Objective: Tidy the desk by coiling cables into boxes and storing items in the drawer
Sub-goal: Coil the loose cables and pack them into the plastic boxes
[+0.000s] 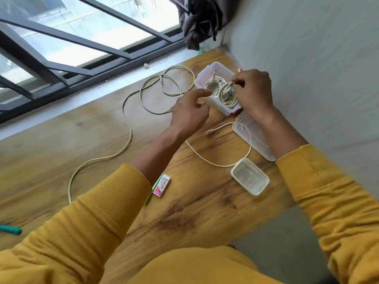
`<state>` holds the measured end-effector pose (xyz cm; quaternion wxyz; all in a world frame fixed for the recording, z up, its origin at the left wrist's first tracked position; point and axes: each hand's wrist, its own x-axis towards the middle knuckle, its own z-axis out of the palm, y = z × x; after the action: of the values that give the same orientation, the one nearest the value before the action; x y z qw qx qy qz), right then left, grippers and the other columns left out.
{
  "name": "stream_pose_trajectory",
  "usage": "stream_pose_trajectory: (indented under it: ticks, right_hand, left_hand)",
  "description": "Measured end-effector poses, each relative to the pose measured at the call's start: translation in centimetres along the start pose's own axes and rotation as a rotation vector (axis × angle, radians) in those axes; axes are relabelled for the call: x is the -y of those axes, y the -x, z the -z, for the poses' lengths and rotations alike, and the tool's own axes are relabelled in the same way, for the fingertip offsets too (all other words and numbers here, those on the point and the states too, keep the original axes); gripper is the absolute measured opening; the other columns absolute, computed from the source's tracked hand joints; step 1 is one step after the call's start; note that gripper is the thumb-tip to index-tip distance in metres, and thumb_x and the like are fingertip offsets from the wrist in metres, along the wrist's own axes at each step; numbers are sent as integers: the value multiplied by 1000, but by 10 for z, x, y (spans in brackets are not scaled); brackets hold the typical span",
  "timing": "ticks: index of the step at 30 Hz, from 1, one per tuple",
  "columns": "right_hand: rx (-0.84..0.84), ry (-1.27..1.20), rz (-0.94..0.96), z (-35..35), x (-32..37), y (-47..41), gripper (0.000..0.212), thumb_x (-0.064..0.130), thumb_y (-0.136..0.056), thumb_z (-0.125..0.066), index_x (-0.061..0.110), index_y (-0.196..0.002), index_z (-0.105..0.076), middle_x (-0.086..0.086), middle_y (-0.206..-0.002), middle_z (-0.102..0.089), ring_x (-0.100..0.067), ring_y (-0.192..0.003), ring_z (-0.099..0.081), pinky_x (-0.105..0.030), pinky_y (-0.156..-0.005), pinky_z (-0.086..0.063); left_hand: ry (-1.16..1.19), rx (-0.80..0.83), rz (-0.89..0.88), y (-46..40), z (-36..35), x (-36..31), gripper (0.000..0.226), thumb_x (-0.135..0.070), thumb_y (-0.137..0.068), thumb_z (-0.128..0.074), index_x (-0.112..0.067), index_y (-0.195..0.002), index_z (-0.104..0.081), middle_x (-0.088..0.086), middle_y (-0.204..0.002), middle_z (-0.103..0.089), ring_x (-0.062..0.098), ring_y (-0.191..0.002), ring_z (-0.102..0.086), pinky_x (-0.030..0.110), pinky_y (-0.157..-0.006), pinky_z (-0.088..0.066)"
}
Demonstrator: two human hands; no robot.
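— Cables first: where do they lie?

— Coiled cable (226,95), pale green-white, sits bundled inside the open clear box (200,82) at the far right of the wooden desk (86,140), near the wall. A long loose cable (129,128) of the same pale colour loops on the desk to the left of that box and trails toward the near edge. A shorter cable (207,158) curves between the boxes, its plug end lying free on the wood.

— Hands?

— Right hand (254,93) is over the box, thumb and fingertips pinched on a strand of the coiled cable at the top of the bundle. Left hand (188,113) hovers just left of the box, fingers loosely curled and apart, gripping nothing. Both sleeves yellow.

— Other containers?

— A clear lid (253,136) lies just nearer than the open box, partly under the right wrist. A smaller closed clear box (250,176) stands nearer again, touching the short cable's curve.

— Anything else on the desk?

— An eraser (162,185) in a printed sleeve beside the left forearm; a teal object (10,229) at the left edge, cut off, cannot tell what. Window frame (61,48) runs along the far side; dark cloth (202,19) hangs at the corner.
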<state>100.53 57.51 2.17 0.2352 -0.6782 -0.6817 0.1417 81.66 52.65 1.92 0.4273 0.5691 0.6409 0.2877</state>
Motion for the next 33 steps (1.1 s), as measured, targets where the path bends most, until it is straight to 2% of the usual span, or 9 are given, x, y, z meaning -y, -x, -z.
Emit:
stream_pose_trajectory:
  ticks: [3,8,13,17,20,24,27,30,33]
  right_hand:
    - [-5,95,46,-5,-1,-3,35,-1,-86,-61,7,-114,-81,-21,-108,-75,-39,-100,-69,-41,-88,-58]
    - [66,129,52,-2,-1,-10,42,-4,-83,-65,9,-122,-78,-20,-116,-74,-38,-106,-69,-39,-91,-58]
    - [-133,80,82,2,12,2,44,-10,-80,-60,6,-119,-75,-17,-105,-70,-34,-95,-66,-37,-78,-52]
    - [-238,-21,208,-6,41,27,30,-1,-85,-61,13,-109,-74,-9,-96,-70,-22,-85,-63,-31,-71,-49]
    - [-156,-73,306,-17,58,51,19,4,-90,-66,12,-105,-74,-7,-94,-71,-17,-86,-63,-25,-73,-46]
    - [89,-34,298,-39,60,76,26,-1,-85,-65,7,-107,-76,-15,-100,-73,-33,-92,-69,-41,-80,-58]
    - [269,172,242,-49,51,85,30,-3,-85,-62,4,-113,-72,-19,-111,-68,-39,-103,-63,-42,-80,-56]
    - [291,302,223,-52,46,89,23,-5,-87,-60,5,-106,-69,-17,-110,-63,-37,-105,-60,-35,-74,-46]
    - [269,311,205,-54,51,90,19,-4,-91,-60,4,-105,-69,-18,-110,-62,-37,-105,-60,-39,-76,-52]
  left_hand:
    - [23,-10,4,1,-2,4,45,-29,-85,-58,-38,-126,-75,-13,-132,-71,9,-97,-73,49,-89,-64]
    - [48,-27,21,5,0,13,41,-29,-88,-60,-37,-126,-75,-16,-130,-71,6,-99,-73,48,-89,-64]
    - [67,-59,42,18,10,32,40,-33,-88,-61,-40,-124,-76,-18,-134,-69,8,-102,-72,48,-88,-64]
    - [55,-110,60,31,22,54,37,-33,-89,-64,-41,-123,-76,-12,-149,-62,11,-100,-75,50,-92,-63]
    - [56,-151,72,42,32,67,37,-28,-90,-64,-42,-122,-76,-21,-143,-66,8,-98,-75,49,-92,-63]
    - [52,-194,105,62,46,81,38,-31,-91,-61,-41,-124,-76,-24,-125,-73,3,-102,-74,49,-95,-62]
    - [70,-219,121,79,56,91,36,-28,-94,-61,-39,-125,-76,-22,-125,-74,4,-105,-73,47,-97,-61]
    - [88,-248,137,95,64,101,33,-22,-98,-63,-38,-123,-77,-21,-124,-74,3,-106,-73,46,-97,-61]
    - [95,-272,152,108,69,108,31,-23,-98,-64,-38,-121,-78,-21,-123,-74,5,-106,-73,47,-96,-61]
